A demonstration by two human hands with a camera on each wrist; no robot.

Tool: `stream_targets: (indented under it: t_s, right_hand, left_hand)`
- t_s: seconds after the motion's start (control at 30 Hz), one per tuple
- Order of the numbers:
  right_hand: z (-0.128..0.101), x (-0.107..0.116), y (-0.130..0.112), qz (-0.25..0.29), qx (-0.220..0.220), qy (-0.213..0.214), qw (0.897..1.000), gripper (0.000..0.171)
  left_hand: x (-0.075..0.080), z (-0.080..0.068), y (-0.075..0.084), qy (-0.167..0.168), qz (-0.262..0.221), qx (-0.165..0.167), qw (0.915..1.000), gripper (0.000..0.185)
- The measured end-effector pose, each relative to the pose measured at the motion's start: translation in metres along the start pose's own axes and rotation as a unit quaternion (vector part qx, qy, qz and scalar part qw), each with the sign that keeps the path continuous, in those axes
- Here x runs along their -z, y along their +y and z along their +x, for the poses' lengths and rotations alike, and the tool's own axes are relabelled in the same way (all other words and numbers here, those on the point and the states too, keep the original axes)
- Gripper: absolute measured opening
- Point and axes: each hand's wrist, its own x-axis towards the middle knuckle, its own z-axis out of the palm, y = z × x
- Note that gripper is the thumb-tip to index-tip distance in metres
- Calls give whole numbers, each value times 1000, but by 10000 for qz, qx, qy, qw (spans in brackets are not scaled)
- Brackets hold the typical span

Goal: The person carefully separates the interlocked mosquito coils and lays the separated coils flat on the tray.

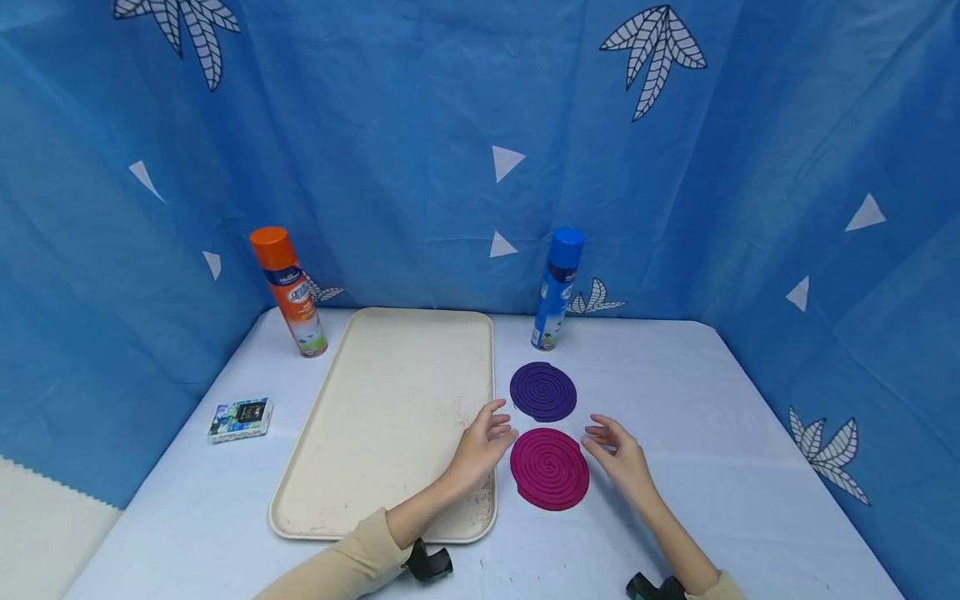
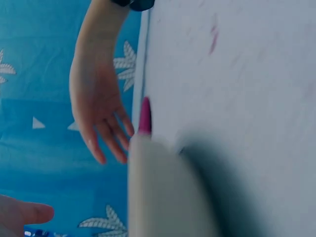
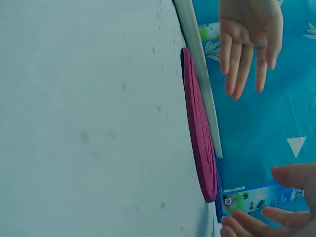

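A magenta spiral coil (image 1: pixel 550 469), which looks like a mosquito coil, lies flat on the white table. Just beyond it lies a purple coil (image 1: pixel 543 392) of the same form. My left hand (image 1: pixel 483 442) hovers over the tray's right rim, at the magenta coil's left side, fingers relaxed and holding nothing. On that coil's other side is my right hand (image 1: pixel 621 458), its fingers loosely bent and its palm bare. In the right wrist view the magenta coil (image 3: pixel 199 128) shows edge-on, with both hands raised beside it.
A large cream tray (image 1: pixel 397 417) lies left of the coils. Behind stand an orange spray can (image 1: pixel 291 292) at the left and a blue spray can (image 1: pixel 557 289) near the purple coil. A small patterned box (image 1: pixel 240 419) sits left of the tray. Blue curtain (image 1: pixel 420 167) surrounds the table.
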Motion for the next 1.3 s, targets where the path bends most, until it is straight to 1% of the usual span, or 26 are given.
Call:
stream_targets:
  t_s: [0.1,0.17,0.23,0.33,0.4,0.5,0.6,0.7,0.83,0.9,1.03,1.1,1.17,1.3]
  right_hand:
    - [-6,-2,2,-10,-121,-15,9999,45]
    - [-9,-4,3,-67,-198,13,9998,46]
    - [-12,-6,4,-119,-249,64,9996,46]
    - [-16,-10,2,-220,-162,71,9996,47]
    - [-19,-12,1,-310,-60,41,9995,46]
    - [-20,-16,-1,-401,32,-7,9992,44]
    - [-19,-18,-2,-344,-77,-17,9994,42]
    - [-16,-20,-2,-68,-279,-79,9996,44]
    - [-13,-21,-3,384,-667,-195,9968,48]
    - [-12,-20,-4,666,-927,-208,9932,50]
    - [-10,-16,-5,1333,-1333,-180,9819,52]
    - [-8,-15,-5,1553,-1429,-171,9773,51]
    - [-7,-14,-4,1633,-1454,-161,9757,50]
    - [-6,-14,-4,1595,-1424,-77,9768,47]
  left_hand:
    - [-10,-6,-4,-106,-89,95,9999,63]
    - [-14,-10,-5,-169,-70,154,9997,66]
    - [-18,-15,-4,-186,52,236,9995,71]
    - [-23,-22,0,-221,220,389,9988,79]
    - [-27,-27,3,-235,244,495,9982,82]
    - [-30,-32,5,-233,130,572,9980,82]
    - [-30,-31,4,-105,-141,587,9981,77]
    - [-30,-29,2,60,-334,583,9977,71]
    - [-29,-27,2,188,-399,616,9971,65]
    - [-28,-27,2,172,-446,662,9967,63]
    - [-28,-26,1,112,-551,764,9955,57]
    - [-29,-25,0,107,-570,799,9951,55]
    - [-29,-24,0,114,-579,814,9949,53]
    - [-30,-24,-1,66,-647,851,9943,52]
